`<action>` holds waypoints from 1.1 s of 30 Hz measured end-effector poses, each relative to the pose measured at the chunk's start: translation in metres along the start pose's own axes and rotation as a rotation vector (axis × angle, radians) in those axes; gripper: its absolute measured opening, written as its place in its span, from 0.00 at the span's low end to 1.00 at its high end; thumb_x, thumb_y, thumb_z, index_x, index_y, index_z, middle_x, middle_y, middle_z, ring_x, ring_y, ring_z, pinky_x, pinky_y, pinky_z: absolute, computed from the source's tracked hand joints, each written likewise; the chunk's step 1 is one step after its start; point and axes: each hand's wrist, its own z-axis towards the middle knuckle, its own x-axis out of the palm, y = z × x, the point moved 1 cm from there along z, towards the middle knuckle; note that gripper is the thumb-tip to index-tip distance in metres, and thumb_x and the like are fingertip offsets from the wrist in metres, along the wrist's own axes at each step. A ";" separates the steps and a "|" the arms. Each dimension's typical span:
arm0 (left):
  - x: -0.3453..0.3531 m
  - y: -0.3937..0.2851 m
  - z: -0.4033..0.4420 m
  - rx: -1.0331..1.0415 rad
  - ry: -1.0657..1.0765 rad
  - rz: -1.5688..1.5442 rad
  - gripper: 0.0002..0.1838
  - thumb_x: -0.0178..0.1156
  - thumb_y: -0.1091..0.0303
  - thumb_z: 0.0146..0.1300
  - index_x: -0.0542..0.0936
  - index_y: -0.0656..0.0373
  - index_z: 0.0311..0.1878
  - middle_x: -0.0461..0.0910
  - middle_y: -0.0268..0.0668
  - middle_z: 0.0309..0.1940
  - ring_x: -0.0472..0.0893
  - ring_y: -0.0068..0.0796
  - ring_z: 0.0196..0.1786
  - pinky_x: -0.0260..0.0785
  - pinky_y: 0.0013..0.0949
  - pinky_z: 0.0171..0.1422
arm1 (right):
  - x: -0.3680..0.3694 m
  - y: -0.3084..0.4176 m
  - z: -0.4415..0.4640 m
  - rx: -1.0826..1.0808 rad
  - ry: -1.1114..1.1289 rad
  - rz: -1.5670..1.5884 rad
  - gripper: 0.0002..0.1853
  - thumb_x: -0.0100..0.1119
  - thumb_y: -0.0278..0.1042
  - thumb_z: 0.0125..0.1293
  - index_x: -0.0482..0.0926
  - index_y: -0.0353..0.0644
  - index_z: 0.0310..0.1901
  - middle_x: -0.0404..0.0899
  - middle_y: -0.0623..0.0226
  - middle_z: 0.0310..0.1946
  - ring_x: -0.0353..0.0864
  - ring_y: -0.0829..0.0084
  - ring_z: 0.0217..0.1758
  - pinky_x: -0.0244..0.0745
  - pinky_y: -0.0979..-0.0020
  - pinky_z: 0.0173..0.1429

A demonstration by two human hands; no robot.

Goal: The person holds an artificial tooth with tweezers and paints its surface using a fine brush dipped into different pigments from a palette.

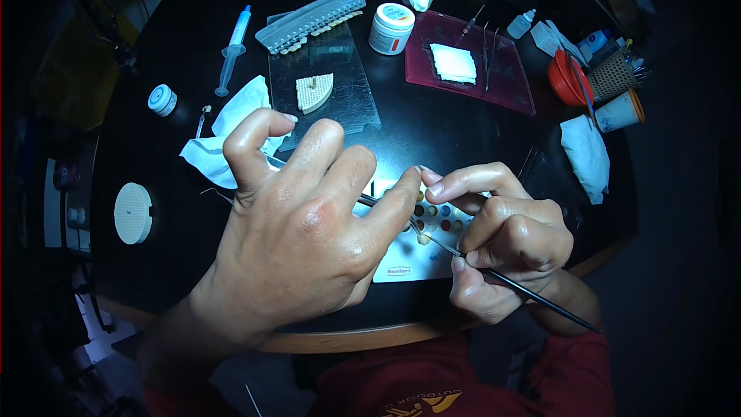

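While a round pale disc lies at the left of the frame, a small lidded jar sits above it and a blue-tipped syringe lies at the upper left. A crumpled white tissue spreads just beside the left hand, left of centre. That hand is palm down, one finger raised and bent apart from the rest; its fingers close around a slim dark-shafted tool, though their grip underneath is hidden. Above it, a dark slab bears a pale honeycomb piece.

Just right of centre, a small cream piece, seemingly a tooth crown, is near the working end of the dark-shafted tool, over a white palette with coloured wells. The right hand, to its right, pinches a thin black brush between thumb and fingers, the brush's tip at the crown; its uppermost finger extends toward the left hand's fingertip. Farther right, a dark red plate holds a white pad, and a red bowl sits at the upper right.
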 end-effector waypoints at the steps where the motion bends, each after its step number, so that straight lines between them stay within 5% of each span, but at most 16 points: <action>1: 0.000 0.000 0.000 -0.004 0.004 -0.005 0.21 0.75 0.60 0.59 0.91 0.43 0.58 0.63 0.26 0.28 0.70 0.26 0.37 0.49 0.48 0.65 | 0.000 0.000 0.000 -0.005 0.004 0.006 0.12 0.58 0.14 0.44 0.66 0.40 0.23 0.75 0.62 0.21 0.87 0.45 0.56 0.86 0.41 0.66; 12: -0.002 0.000 0.001 -0.009 0.021 -0.005 0.21 0.75 0.60 0.58 0.92 0.42 0.57 0.63 0.26 0.28 0.70 0.26 0.37 0.50 0.49 0.64 | 0.000 0.001 0.000 -0.017 0.002 0.020 0.12 0.59 0.13 0.46 0.66 0.39 0.23 0.75 0.62 0.22 0.87 0.47 0.55 0.82 0.35 0.69; 16: -0.004 -0.001 0.003 -0.023 0.025 -0.022 0.22 0.75 0.60 0.58 0.91 0.41 0.59 0.63 0.27 0.28 0.70 0.27 0.37 0.50 0.49 0.63 | 0.001 0.000 0.002 -0.053 -0.087 0.001 0.13 0.63 0.15 0.44 0.68 0.42 0.21 0.73 0.68 0.19 0.92 0.44 0.51 0.85 0.60 0.45; 21: -0.001 -0.001 0.003 -0.044 -0.040 -0.057 0.25 0.75 0.61 0.57 0.91 0.41 0.60 0.64 0.28 0.28 0.70 0.28 0.38 0.51 0.48 0.61 | -0.007 0.006 0.000 -0.072 -0.159 -0.039 0.12 0.67 0.15 0.47 0.72 0.40 0.26 0.77 0.66 0.22 0.88 0.47 0.52 0.86 0.53 0.55; 27: -0.005 -0.002 0.003 -0.079 -0.074 0.032 0.23 0.75 0.61 0.57 0.91 0.45 0.59 0.67 0.28 0.29 0.70 0.28 0.38 0.51 0.47 0.60 | -0.010 0.019 -0.001 -0.134 -0.140 -0.398 0.14 0.80 0.26 0.49 0.79 0.48 0.27 0.85 0.73 0.26 0.82 0.66 0.43 0.76 0.60 0.49; 33: -0.007 -0.004 0.004 -0.103 -0.069 0.048 0.22 0.75 0.61 0.58 0.92 0.47 0.58 0.66 0.28 0.28 0.70 0.28 0.37 0.51 0.46 0.59 | -0.007 0.018 0.000 -0.163 -0.127 -0.436 0.12 0.80 0.27 0.48 0.83 0.47 0.29 0.87 0.72 0.27 0.81 0.67 0.42 0.73 0.62 0.45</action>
